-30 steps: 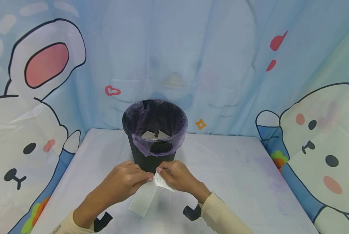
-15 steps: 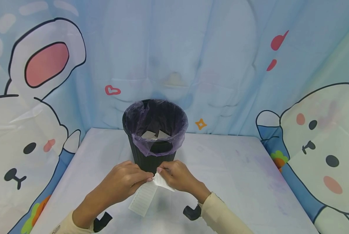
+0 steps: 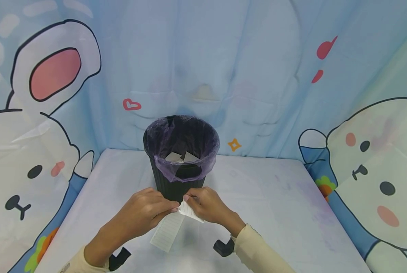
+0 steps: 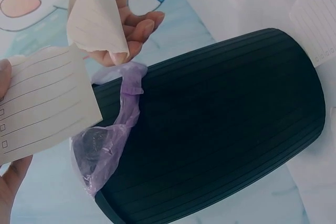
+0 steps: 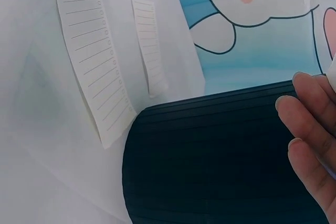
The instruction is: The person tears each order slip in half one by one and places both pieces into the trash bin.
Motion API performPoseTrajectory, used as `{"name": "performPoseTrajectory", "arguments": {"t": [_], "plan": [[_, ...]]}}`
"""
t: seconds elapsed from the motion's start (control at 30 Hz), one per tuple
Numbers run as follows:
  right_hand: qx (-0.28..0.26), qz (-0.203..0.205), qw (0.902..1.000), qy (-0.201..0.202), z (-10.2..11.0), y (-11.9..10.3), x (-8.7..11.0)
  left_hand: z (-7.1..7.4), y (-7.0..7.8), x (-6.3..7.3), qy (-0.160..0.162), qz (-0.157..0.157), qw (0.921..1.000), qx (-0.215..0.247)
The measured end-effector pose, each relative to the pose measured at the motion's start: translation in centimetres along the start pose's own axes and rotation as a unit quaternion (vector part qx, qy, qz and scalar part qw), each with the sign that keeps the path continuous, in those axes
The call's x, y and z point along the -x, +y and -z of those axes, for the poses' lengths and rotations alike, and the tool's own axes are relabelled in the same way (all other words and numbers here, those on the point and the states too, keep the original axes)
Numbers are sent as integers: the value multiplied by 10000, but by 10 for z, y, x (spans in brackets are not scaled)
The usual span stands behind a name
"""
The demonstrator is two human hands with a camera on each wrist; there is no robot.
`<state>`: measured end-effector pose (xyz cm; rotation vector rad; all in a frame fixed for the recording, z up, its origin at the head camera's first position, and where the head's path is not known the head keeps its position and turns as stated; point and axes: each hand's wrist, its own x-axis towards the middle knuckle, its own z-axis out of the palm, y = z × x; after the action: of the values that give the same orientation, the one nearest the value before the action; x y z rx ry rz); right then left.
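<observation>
My left hand (image 3: 150,208) and right hand (image 3: 207,205) meet just in front of a black trash bin (image 3: 179,185), pinching white lined paper (image 3: 190,212) between them. In the left wrist view the left fingertips hold a lined piece (image 4: 47,98) with small checkboxes. Beside it, close at its edge, a curled blank-looking piece (image 4: 97,17) is in the right hand (image 4: 131,30). The right fingers (image 5: 310,124) show loosely bent in the right wrist view, mostly cut off by the frame. Below the hands, a lined paper strip (image 3: 167,233) lies on the table.
A purple plastic liner (image 3: 208,163) folds over the bin's rim, and white paper pieces (image 3: 191,157) lie inside. The right wrist view has two lined strips on the white tabletop, a wider strip (image 5: 94,61) and a narrower strip (image 5: 148,45). Behind hangs a cartoon-printed curtain (image 3: 265,76).
</observation>
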<state>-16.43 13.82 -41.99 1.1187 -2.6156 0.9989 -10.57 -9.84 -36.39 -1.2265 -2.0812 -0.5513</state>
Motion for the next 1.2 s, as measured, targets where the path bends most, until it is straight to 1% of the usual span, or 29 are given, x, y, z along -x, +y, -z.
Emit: {"name": "performPoseTrajectory", "arguments": {"t": [0.3, 0.53, 1.03, 1.2], "plan": [[36, 61, 9999, 73, -2, 1, 1, 0, 0, 1, -26, 26, 10000, 48], [17, -52, 10000, 3, -2, 1, 1, 0, 0, 1, -33, 22, 10000, 67], [74, -97, 9999, -12, -2, 1, 0, 1, 0, -1, 27, -68, 10000, 21], [158, -182, 9997, -42, -2, 3, 0, 1, 0, -1, -2, -22, 10000, 4]]}}
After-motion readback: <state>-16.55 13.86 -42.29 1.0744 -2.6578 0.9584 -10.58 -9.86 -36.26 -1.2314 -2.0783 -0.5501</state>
